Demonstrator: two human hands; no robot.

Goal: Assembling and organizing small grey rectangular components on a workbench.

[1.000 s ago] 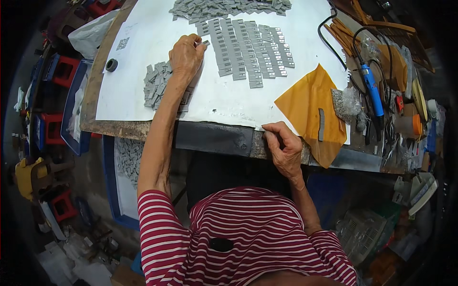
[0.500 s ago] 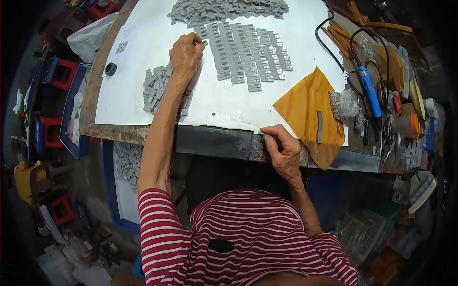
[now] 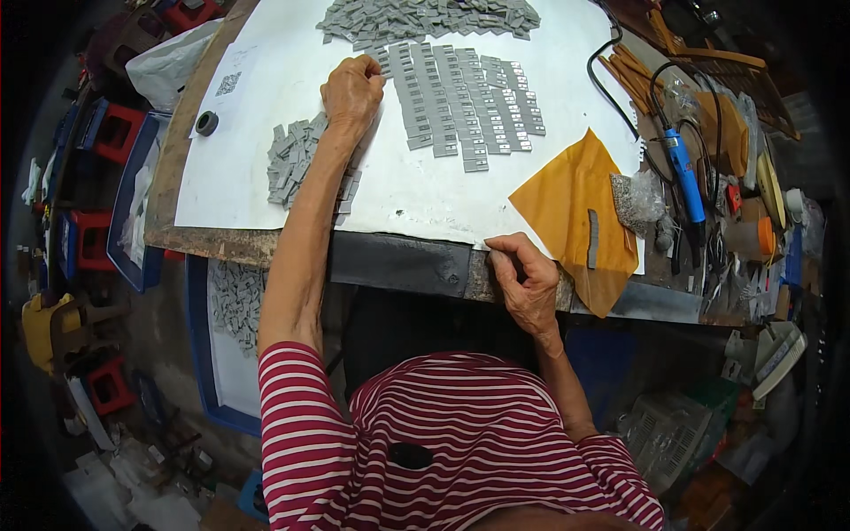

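Note:
My left hand (image 3: 352, 93) reaches far over the white sheet, its fingers bent and closed at the lower end of the leftmost short column of small grey pieces (image 3: 381, 58). Whatever is between its fingertips is hidden. To its right, several overlapping columns of flat grey rectangular pieces (image 3: 444, 102), each with a small shiny window, run toward me. Below my left wrist lies a loose pile of grey pieces (image 3: 292, 159), partly covered by my forearm. My right hand (image 3: 531, 288) rests at the table's front edge, fingers curled, thumb and forefinger together by the paper's edge; I cannot see anything held.
A large heap of grey pieces (image 3: 425, 19) lies at the back. Brown paper (image 3: 567, 208) carrying a grey strip (image 3: 592, 239) lies right, near a blue-handled corded tool (image 3: 684, 173). A black ring (image 3: 206, 123) sits left. A blue tray (image 3: 199, 354) with grey pieces stands below the table.
My left hand has shifted slightly up and right, and the small grey piece seen at its fingertips is now hidden. My right hand has stayed at the table edge.

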